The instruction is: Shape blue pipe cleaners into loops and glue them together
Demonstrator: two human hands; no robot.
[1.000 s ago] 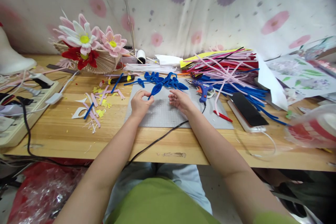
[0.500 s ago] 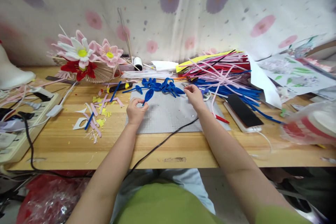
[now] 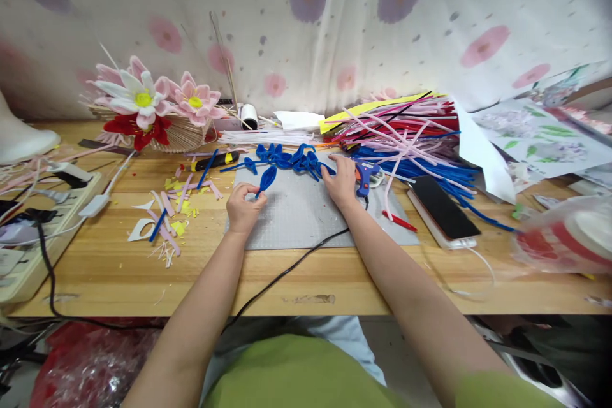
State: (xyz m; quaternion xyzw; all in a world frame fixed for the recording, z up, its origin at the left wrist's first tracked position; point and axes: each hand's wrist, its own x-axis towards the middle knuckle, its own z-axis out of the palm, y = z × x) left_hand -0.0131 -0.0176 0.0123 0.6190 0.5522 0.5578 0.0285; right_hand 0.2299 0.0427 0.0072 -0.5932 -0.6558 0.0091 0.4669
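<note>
My left hand [image 3: 243, 209] pinches the lower end of a blue pipe-cleaner petal [image 3: 268, 180], which stands tilted above the grey cutting mat [image 3: 291, 223]. My right hand [image 3: 342, 180] reaches over the right end of a cluster of blue pipe-cleaner petals [image 3: 282, 158] at the mat's back edge. Its thumb and fingers are apart, with a bit of blue showing between them; no firm hold is visible. Just right of that hand lies a blue glue gun [image 3: 366, 177], partly hidden by the fingers.
A bundle of pipe cleaners [image 3: 406, 127] lies behind on the right, near a phone [image 3: 444, 204] and a red pen-like item [image 3: 400, 222]. Pipe-cleaner flowers [image 3: 143, 102], scraps [image 3: 167, 217] and a power strip [image 3: 52, 223] are on the left. A black cord [image 3: 287, 277] crosses the mat.
My right hand has moved slightly left and spread from a pinch towards the blue cluster, uncovering more of the glue gun. My left hand still holds its petal, and the view has shifted slightly.
</note>
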